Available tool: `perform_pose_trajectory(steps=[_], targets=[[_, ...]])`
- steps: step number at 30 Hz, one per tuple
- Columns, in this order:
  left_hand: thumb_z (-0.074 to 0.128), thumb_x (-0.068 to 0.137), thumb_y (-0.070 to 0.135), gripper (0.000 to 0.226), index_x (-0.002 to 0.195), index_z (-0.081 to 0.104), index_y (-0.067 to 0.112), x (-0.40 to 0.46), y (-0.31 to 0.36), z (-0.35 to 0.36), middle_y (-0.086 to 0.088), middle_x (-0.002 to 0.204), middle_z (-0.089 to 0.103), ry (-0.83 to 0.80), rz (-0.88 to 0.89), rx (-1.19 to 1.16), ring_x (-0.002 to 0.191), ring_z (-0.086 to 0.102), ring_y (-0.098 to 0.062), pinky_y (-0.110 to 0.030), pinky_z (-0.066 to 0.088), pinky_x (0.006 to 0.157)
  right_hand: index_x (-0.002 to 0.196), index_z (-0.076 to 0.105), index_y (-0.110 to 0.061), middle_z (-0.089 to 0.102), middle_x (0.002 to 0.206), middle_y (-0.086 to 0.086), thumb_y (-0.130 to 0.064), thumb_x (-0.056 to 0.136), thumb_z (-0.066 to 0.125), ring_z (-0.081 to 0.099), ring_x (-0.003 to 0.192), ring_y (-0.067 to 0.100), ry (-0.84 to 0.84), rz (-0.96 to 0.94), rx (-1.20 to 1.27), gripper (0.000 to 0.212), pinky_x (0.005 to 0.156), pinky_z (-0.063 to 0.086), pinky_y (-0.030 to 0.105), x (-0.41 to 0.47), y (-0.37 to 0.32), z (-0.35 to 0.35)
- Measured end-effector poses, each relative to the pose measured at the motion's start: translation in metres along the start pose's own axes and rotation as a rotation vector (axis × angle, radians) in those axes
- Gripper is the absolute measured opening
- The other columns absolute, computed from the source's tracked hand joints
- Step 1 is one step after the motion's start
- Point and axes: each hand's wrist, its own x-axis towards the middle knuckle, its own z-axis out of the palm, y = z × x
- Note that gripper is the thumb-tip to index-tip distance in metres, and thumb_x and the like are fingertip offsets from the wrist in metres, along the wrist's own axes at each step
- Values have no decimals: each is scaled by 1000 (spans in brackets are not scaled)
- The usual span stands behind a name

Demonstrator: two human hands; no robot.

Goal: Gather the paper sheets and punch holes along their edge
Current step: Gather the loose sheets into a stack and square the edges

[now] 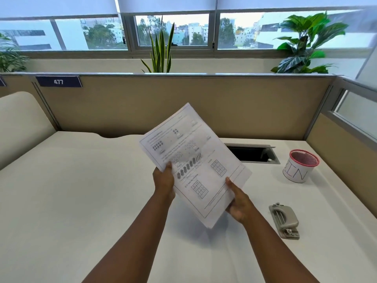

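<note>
2 hands hold the paper sheets [193, 160] above the desk [81, 190]: left hand [164, 180] pinches 1 long edge, right hand [237, 203] grips the other; tap them square before sliding 1 edge fully into the hole punch [284, 220], near the right hand.

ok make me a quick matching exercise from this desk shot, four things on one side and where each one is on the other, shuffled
Things:
1. paper sheets
2. hole punch
3. red mesh cup
4. snake plant

Places:
A. behind the partition, by the window
B. lying on the desk, near right
C. held in both hands above the desk
D. standing on the desk, far right

Pairs: 1-C, 2-B, 3-D, 4-A
</note>
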Motion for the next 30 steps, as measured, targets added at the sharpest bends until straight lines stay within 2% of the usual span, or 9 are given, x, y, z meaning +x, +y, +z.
perform_pose_trajectory(steps=[3, 6, 8, 12, 16, 18, 21, 26, 30], targets=[[47, 95, 9, 33, 128, 49, 7, -2, -7, -4, -9, 114, 59, 38, -36, -66, 101, 60, -28, -37, 51, 74, 104, 62, -10, 76, 82, 8, -7, 85, 61, 71, 77, 25, -96, -41, 12, 20, 68, 59, 42, -1, 6, 2], [50, 93, 7, 36, 130, 48, 10, -3, -11, -14, -8, 115, 59, -28, -50, -56, 98, 60, -25, -34, 55, 69, 121, 55, 0, 67, 110, 19, 5, 82, 61, 64, 96, 32, 19, -212, -106, 40, 91, 48, 47, 0, 3, 3], [51, 92, 7, 39, 131, 47, 11, 2, -7, -26, -9, 120, 60, -65, -15, -100, 99, 62, -25, -35, 57, 72, 123, 54, 3, 60, 121, 22, 5, 80, 63, 58, 102, 32, 97, -319, -196, 43, 93, 46, 45, 2, -5, -1], [51, 93, 26, 47, 135, 45, 6, 26, 9, -54, -13, 119, 60, -115, 25, -38, 104, 60, -27, -34, 52, 75, 117, 58, 5, 63, 111, 20, -2, 80, 65, 59, 89, 28, 167, -491, -343, 38, 78, 50, 37, 1, -23, -13], [64, 86, 18, 29, 114, 62, 10, 36, 17, -65, -9, 97, 68, -221, 90, 404, 74, 70, -11, -22, 54, 58, 115, 58, 0, 62, 99, 5, -7, 82, 64, 60, 76, 13, 140, -621, -386, 34, 60, 47, 21, 0, -29, -16], [68, 82, 12, 25, 106, 64, 10, 35, 12, -63, -12, 99, 68, -229, 125, 551, 74, 70, -17, -23, 54, 57, 107, 60, -8, 63, 91, 0, -8, 83, 64, 59, 77, 14, 128, -635, -388, 24, 60, 47, 20, 0, -26, -15], [69, 81, 12, 24, 104, 66, 8, 32, 6, -59, -8, 98, 67, -187, 165, 555, 81, 64, -26, -24, 51, 61, 87, 61, -21, 64, 83, -4, -8, 82, 65, 60, 76, 12, 127, -645, -377, 14, 62, 49, 22, 0, -20, -12], [74, 73, 20, 32, 102, 62, 15, 22, -6, -62, 3, 87, 67, -229, 150, 482, 77, 64, -16, -25, 51, 59, 115, 59, -4, 63, 101, 5, -7, 84, 63, 60, 86, 20, 86, -603, -437, 32, 61, 50, 14, 3, -9, -16], [66, 83, 7, 25, 108, 60, 9, 18, -25, -70, 0, 89, 66, -215, 92, 469, 80, 63, -20, -28, 51, 62, 123, 54, 1, 61, 109, 9, -5, 84, 63, 57, 97, 25, 93, -544, -471, 41, 83, 49, 31, 9, 3, -28]])
